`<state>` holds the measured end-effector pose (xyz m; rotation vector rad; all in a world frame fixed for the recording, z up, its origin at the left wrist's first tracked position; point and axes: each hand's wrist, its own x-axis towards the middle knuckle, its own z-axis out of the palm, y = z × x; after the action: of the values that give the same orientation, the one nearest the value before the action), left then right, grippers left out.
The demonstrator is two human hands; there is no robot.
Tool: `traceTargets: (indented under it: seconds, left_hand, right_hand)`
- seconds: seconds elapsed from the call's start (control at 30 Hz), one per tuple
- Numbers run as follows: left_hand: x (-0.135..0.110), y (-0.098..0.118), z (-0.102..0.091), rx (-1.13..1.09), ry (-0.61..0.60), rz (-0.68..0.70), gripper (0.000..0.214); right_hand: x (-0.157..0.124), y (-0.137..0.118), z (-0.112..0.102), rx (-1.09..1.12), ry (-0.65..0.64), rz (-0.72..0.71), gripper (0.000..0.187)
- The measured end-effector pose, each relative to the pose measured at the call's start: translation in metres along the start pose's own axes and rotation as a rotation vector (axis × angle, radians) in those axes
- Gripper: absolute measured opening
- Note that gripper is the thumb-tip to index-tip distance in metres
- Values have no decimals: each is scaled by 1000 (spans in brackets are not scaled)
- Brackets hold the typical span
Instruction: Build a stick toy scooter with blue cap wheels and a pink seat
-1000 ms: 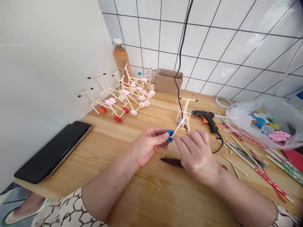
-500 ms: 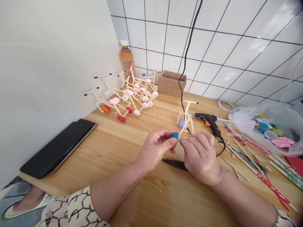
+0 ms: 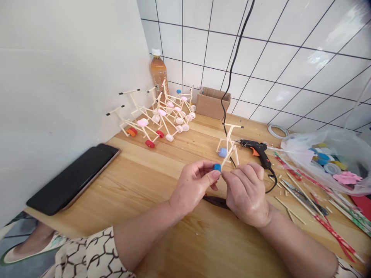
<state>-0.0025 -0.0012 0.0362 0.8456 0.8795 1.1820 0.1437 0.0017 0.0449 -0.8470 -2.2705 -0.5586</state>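
Tightly, the left hand (image 3: 193, 189) pinches a blue bottle cap (image 3: 217, 167) between thumb and fingertips; the right hand's fingers (image 3: 239, 173) sit close together on a thin wooden stick (image 3: 224, 164) at the cap. A stick frame (image 3: 228, 141) stands just beyond, at twelve o'clock.
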Motion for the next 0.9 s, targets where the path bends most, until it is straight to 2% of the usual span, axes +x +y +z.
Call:
traceTargets:
  seconds: [0.17, 0.33, 0.5, 0.7, 0.9]
  left_hand:
    - [-3, 1, 3, 147, 47, 87, 23]
    - [-3, -1, 0, 244, 3, 174, 25]
    - [-2, 3, -1, 215, -66, 96, 26]
    - [-2, 12, -1, 180, -71, -20, 25]
    - [1, 12, -3, 193, -93, -22, 26]
  right_hand:
    - [0, -1, 0, 7, 10, -3, 16]
    - [-3, 2, 1, 15, 8, -2, 16]
    - [-5, 5, 1, -7, 36, -24, 15]
    - [-7, 3, 2, -31, 32, -55, 18]
    - [-6, 3, 3, -45, 8, -49, 15]
